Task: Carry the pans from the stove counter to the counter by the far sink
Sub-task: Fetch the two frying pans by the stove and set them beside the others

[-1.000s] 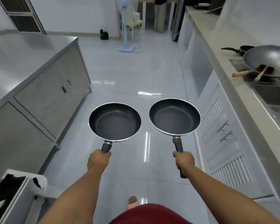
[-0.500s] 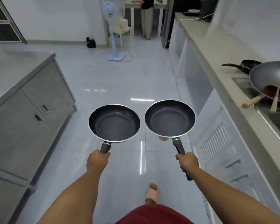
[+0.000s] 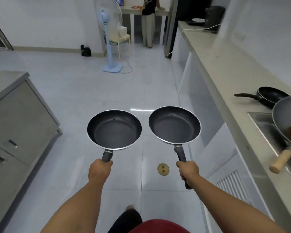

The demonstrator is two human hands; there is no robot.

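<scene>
The left hand (image 3: 99, 171) was closed in a fist round the handle of the left pan (image 3: 114, 129), gripping near the handle's end so that only a short dark stub showed between fist and bowl. The right hand (image 3: 188, 171) was closed the same way round the handle of the right pan (image 3: 174, 124), but higher up, with the handle's end sticking out below the fist. Both pans were held level in the air over the floor (image 3: 74, 91), side by side with a small gap between the rims. Each long axis ran from hand to bowl, bowls pointing away from the person; the right handle slanted a little leftward as it went forward.

The pans matched: round, shallow, dark non-stick inside, a thin bright rim, a metal collar where the black handle joined. Both were empty.

On the floor between the hands lay a small round tan disc (image 3: 163, 169) with two holes.

To the right ran a long pale counter (image 3: 225, 69). On it a grey wok (image 3: 287, 118) with a wooden handle sat over the stove, something brown inside it, cut off by the frame edge. Just beyond it lay a black pan (image 3: 270, 96), handle pointing left. To the left stood a steel cabinet (image 3: 20, 118). Farther off a blue fan (image 3: 110, 36) stood on the floor.
</scene>
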